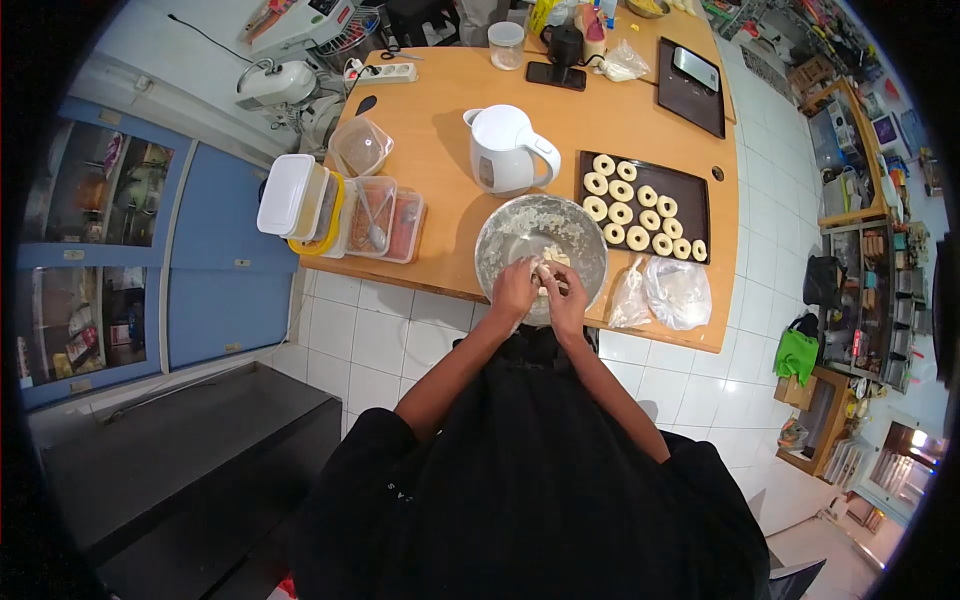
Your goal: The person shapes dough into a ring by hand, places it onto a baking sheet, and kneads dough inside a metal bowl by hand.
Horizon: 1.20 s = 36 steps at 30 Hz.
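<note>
A large metal bowl (500, 235), its inner wall coated with flour or dough residue, stands at the table's front edge. Over its near part my left hand (515, 288) and my right hand (568, 298) meet, fingers closed around a small piece of pale dough (543, 270). More pale dough (556, 257) lies in the bowl just beyond my fingers. Right of the bowl, a dark baking tray (680, 180) holds several dough rings (620, 213). A white electric kettle (503, 150) stands behind the bowl.
Plastic containers (292, 200) are stacked at the table's left edge. Two plastic bags (678, 292) lie at the front right. Farther back are a power strip (388, 73), a clear jar (506, 45), a phone (556, 76) and another dark tray (690, 100) with a phone on it.
</note>
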Motion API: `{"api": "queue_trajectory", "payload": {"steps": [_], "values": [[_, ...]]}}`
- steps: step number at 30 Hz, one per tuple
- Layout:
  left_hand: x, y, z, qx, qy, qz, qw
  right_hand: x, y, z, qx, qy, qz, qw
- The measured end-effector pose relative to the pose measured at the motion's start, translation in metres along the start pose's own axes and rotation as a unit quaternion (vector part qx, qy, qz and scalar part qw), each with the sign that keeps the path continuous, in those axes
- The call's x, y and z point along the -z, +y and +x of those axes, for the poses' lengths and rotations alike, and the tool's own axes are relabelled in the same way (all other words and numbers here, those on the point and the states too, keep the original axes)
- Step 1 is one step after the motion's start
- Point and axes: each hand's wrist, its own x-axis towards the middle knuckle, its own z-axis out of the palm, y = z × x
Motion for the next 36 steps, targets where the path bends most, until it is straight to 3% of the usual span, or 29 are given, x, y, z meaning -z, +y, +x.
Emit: {"api": "queue_trajectory", "payload": {"steps": [5, 8, 11, 14, 17, 20, 23, 32, 36], "values": [[0.008, 0.013, 0.003, 0.097, -0.063, -0.014, 0.993, 0.001, 0.013, -0.003, -0.017, 0.000, 0.028, 0.999], [-0.010, -0.007, 0.000, -0.034, 0.054, 0.038, 0.997, 0.004, 0.007, 0.001, 0.017, -0.018, -0.010, 1.000], [0.000, -0.002, 0.002, -0.026, -0.010, 0.034, 0.999, 0.002, 0.000, 0.002, 0.012, -0.006, -0.024, 1.000], [0.013, 0.014, 0.005, 0.086, -0.074, -0.047, 0.992, -0.001, 0.006, -0.003, -0.028, 0.022, 0.053, 0.998], [0.006, 0.007, 0.003, 0.095, -0.060, -0.051, 0.992, -0.002, 0.028, 0.000, -0.006, -0.003, 0.105, 0.994], [-0.004, -0.003, 0.004, 0.037, -0.007, 0.029, 0.999, -0.003, 0.015, 0.001, -0.009, 0.013, 0.042, 0.999], [0.001, 0.002, 0.007, 0.067, -0.066, 0.096, 0.991, -0.002, 0.031, 0.001, -0.015, 0.010, 0.017, 1.000], [-0.017, -0.046, 0.007, 0.090, -0.220, -0.114, 0.965, 0.003, 0.042, -0.004, -0.090, -0.001, -0.024, 0.996], [-0.006, -0.037, 0.001, 0.093, -0.169, -0.055, 0.980, 0.000, 0.049, -0.008, -0.101, -0.048, 0.057, 0.992]]}}
